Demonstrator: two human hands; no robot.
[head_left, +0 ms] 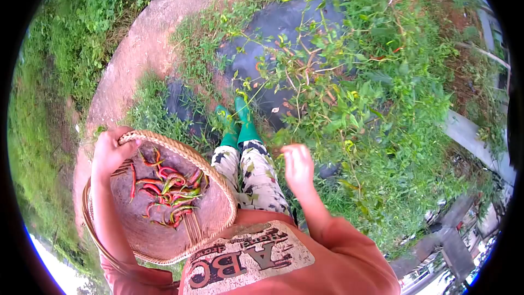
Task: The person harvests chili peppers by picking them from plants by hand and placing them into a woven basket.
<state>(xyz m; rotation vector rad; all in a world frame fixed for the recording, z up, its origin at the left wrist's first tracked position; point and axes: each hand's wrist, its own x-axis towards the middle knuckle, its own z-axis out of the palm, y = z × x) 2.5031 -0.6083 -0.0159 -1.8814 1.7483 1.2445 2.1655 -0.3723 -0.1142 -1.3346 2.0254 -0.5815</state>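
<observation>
My left hand (112, 153) is closed around the braided rim of a round woven basket (144, 229), with my forearm crossing over its left side. Inside lie several red and green chili peppers (172, 188), gathered mostly toward the middle and upper part. My right hand (298, 166) is held in front of my body, to the right of my legs, with the fingers curled in. Whatever those fingers may hold is hidden. Nearest to this hand is a leafy chili plant (327, 82) with thin branches, bearing green pods and a red pod (385, 57).
Dark plastic sheeting (273, 22) covers soil under the plants. My green boots (244, 117) stand among weeds at its edge. A dirt path (147, 38) curves along the left. Concrete slabs (469, 136) lie at the far right.
</observation>
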